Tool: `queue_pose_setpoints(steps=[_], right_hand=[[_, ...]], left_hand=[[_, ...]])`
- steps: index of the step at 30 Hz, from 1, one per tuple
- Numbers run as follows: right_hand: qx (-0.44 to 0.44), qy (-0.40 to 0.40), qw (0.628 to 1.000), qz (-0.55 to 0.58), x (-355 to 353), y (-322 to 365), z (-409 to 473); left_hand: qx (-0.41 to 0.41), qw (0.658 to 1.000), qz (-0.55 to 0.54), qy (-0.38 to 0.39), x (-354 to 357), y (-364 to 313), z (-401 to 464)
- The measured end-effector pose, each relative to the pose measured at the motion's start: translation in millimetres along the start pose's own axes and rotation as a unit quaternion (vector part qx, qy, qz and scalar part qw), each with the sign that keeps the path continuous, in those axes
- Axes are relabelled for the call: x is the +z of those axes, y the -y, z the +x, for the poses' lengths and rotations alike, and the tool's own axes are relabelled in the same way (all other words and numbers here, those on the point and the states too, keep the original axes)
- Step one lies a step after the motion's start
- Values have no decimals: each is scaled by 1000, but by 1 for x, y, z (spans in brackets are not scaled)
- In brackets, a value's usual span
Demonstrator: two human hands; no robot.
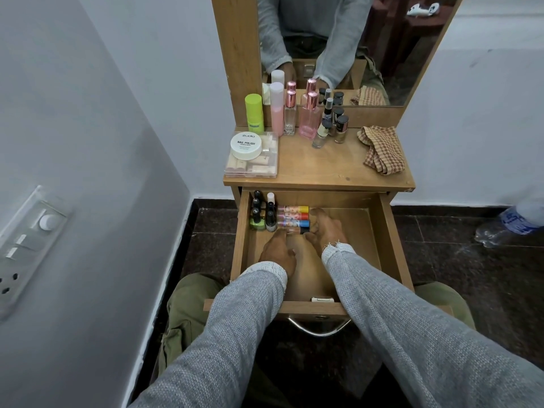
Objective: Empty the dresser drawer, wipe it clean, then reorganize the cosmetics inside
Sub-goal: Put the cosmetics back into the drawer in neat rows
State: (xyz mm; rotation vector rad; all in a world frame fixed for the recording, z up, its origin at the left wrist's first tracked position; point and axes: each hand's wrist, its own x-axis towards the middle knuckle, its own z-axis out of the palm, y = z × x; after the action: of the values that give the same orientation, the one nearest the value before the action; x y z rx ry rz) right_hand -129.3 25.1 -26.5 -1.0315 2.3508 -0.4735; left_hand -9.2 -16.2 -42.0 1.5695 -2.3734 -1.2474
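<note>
The wooden drawer (385, 240) is pulled out below the dresser top (326, 166). In its far left corner stand several nail polish bottles (262, 214), with lip balm tubes (293, 216) lying in a row beside them. Both my hands are inside the drawer. My left hand (278, 253) touches one end of the nearest tube (294, 230) with its fingertips, and my right hand (325, 226) touches the other end, fingers spread along the tubes' caps. On the dresser top stand bottles (309, 117), a nail polish wipes jar (246, 145) on a clear box, and a checked cloth (381, 150).
A mirror (353, 48) rises behind the dresser top. A grey wall with a switch panel (26, 240) is on the left. A plastic water bottle (512, 225) lies on the dark floor at right. A metal handle (319, 326) hangs on the drawer front.
</note>
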Motion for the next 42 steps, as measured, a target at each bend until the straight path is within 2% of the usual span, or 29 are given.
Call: queue_pose_setpoints(steps=[3,9,16,21,23,25,26,28,31,34,37,40,42], right_hand=[[-9,-26,997,77,4,-2,-2],[-9,-11,999,37,2,-1,-3],[-9,-23,996,90,2,0,-4],[7,17,1000,-6,-1,-2,-1],[-5,7,999,35,0,-2,-2],[12,-12,987,158,3,0,-6],[18,-21,983,182,4,0,-6],[-7,-22,988,153,1,-3,-8],[-92,-95,990,47,-10,-4,-10],[-211,-179,961,-1,-21,7,-9],[-306,-237,922,-10,-32,32,-3],[-339,-244,908,-33,-36,60,9],[-337,-207,916,-68,-34,74,16]], left_hand=[[0,1000,2,-2,0,0,0],[-2,1000,5,-1,1,0,0],[-1,1000,9,-1,-1,-1,0],[2,1000,6,-4,-1,-1,-2],[4,1000,3,-3,-2,-1,-2],[6,1000,1,-5,-3,-2,-4],[8,1000,-2,-7,-3,-2,-4],[15,1000,-4,-11,-5,-2,-8],[34,999,-9,-26,-12,-4,-13],[76,995,-27,-61,-30,-10,-18],[115,981,-84,-134,-62,-20,-19],[127,958,-122,-226,-100,-32,-8],[123,948,-115,-272,-122,-38,4]])
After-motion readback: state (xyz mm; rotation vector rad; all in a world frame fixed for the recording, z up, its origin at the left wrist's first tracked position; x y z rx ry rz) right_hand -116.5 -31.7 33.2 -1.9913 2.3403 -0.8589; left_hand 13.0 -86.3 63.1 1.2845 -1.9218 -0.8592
